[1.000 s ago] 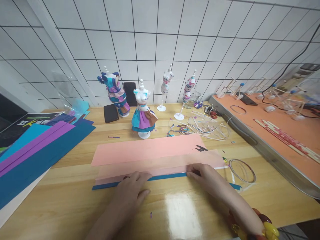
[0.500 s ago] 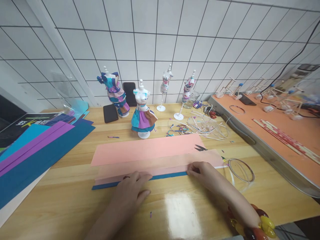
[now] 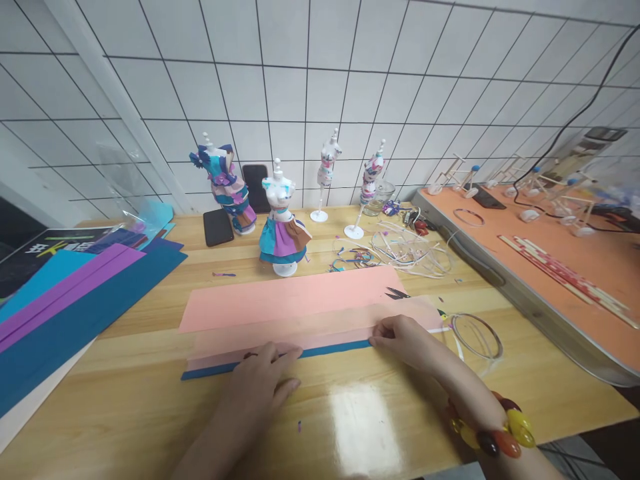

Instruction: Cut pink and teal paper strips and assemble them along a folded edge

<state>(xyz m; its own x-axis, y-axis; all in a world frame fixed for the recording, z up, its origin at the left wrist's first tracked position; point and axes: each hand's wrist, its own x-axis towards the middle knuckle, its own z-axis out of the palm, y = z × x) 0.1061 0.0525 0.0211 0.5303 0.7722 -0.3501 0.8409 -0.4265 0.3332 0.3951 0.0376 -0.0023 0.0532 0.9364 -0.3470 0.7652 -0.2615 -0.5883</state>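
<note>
A thin peach sheet (image 3: 320, 328) lies crosswise on the wooden table, with a dark blue strip (image 3: 336, 349) along its near edge. A pink sheet (image 3: 295, 295) lies behind and partly under it. My left hand (image 3: 267, 380) rests on the blue strip left of the middle, fingers stretched out and thumb apart. Farther right, my right hand (image 3: 403, 340) has its thumb and index finger pinched together at the strip's edge. Its fingers cover the strip's right end. Scissors (image 3: 397, 293) lie on the pink sheet, their handles partly hidden by the peach sheet.
Four-sided clutter surrounds the sheets: coloured sheets (image 3: 95, 307) at left, small dress forms (image 3: 284, 227) and a phone (image 3: 218, 227) behind. Tangled ribbon scraps (image 3: 413, 250) and a hoop (image 3: 477, 335) lie at right, beside an orange-topped surface (image 3: 555, 247) with a raised edge.
The view has shifted slightly, so most things appear a little farther left. Both hands keep nearly the same places on the blue strip.
</note>
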